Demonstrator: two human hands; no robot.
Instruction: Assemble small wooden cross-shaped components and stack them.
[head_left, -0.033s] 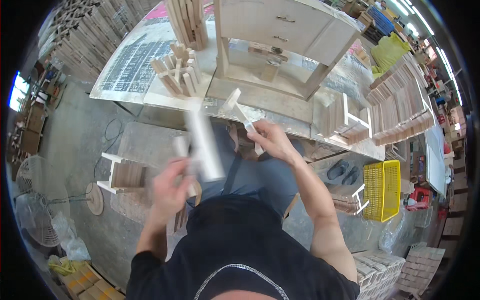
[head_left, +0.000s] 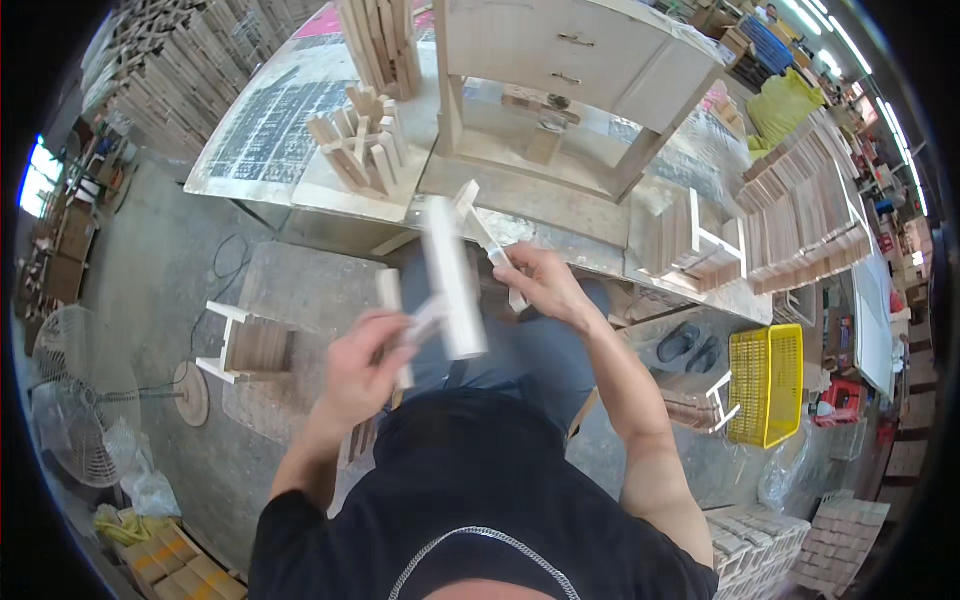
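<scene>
My left hand (head_left: 368, 362) is closed on a pale wooden H-shaped frame, its fingers at the short crosspiece. The frame's broad bar (head_left: 454, 285) is blurred by motion and stands over my lap. Its other bar (head_left: 389, 290) rises beside my fingers. My right hand (head_left: 545, 283) grips a second pale wooden frame (head_left: 486, 238), seen nearly edge-on, its far end close to the table's front edge. A small gap shows between the broad bar and this second piece.
Upright wooden sticks (head_left: 365, 150) stand on the worktable (head_left: 250, 165), left of a drawer unit (head_left: 540, 45). Stacked H-shaped frames (head_left: 800, 215) line its right side. More frames (head_left: 258, 346) lie at my left. A yellow crate (head_left: 765, 385) and sandals (head_left: 678, 342) are at right.
My left hand and the H-shaped frame have moved right, toward the piece in my right hand. The right hand has hardly moved.
</scene>
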